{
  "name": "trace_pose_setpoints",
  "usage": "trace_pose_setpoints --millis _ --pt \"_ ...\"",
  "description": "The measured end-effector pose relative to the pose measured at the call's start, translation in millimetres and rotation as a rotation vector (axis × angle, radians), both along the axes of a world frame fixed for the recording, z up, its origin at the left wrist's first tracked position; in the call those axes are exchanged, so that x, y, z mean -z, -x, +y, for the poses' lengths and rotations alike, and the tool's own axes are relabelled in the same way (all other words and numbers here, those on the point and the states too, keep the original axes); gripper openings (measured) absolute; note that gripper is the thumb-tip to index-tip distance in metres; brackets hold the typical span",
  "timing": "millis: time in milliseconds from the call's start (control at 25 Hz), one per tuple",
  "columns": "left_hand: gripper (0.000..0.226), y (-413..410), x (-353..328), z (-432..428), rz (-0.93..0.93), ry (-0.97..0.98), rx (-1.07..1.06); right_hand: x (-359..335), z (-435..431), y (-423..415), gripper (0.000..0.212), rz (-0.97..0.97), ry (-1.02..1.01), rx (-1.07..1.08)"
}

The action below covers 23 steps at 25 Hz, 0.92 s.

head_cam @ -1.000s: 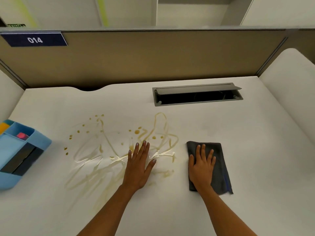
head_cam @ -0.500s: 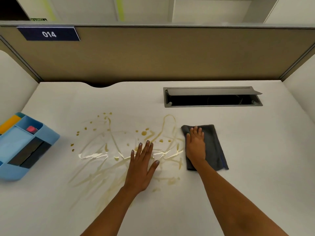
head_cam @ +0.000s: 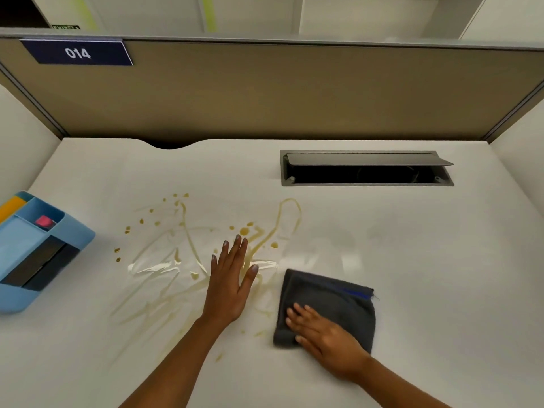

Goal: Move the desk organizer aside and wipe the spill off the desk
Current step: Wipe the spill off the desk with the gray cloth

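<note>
A yellowish-brown spill is smeared in streaks and drops over the middle of the white desk. My left hand lies flat, fingers apart, on the spill's right part. A dark grey cloth lies just right of the spill. My right hand presses flat on the cloth's near left corner. The blue desk organizer sits at the desk's left edge, holding dark, pink and yellow items.
An open grey cable hatch is sunk into the desk at the back right. A tan partition with a "014" label closes the back. White side panels flank the desk.
My right hand pushed the cloth away toward the hatch, then pulled it back toward me; part of the spill's right side looks wiped. The left hand stays put.
</note>
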State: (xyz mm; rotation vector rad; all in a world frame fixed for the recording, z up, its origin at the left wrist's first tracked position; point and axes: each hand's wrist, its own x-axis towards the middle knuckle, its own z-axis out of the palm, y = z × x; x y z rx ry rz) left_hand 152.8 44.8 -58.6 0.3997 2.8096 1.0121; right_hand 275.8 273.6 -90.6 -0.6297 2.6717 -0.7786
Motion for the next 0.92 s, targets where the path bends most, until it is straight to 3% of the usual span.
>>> trace_pose_setpoints --millis 120,280,520,720,920 --pt "0.063 -1.7 4.1 -1.2 -0.009 -0.010 -0.003 -5.2 42.0 0.7 0.043 0.080 0.003 -0.065" --pt "0.064 -6.0 8.1 -5.0 -0.017 0.004 -0.001 -12.5 59.7 72.8 0.041 0.100 0.039 0.213" --pt "0.063 -8.6 4.7 -8.4 0.000 -0.001 -0.013 -12.4 8.0 201.8 0.041 0.050 0.149 0.735" --pt "0.061 -5.1 -2.5 -15.6 0.024 -0.008 -0.027 -17.1 -45.7 227.4 0.043 -0.009 0.122 0.538" --pt "0.060 -0.6 -5.3 -21.4 0.038 -0.062 -0.061 -8.2 -60.8 125.3 0.044 -0.013 0.148 0.223"
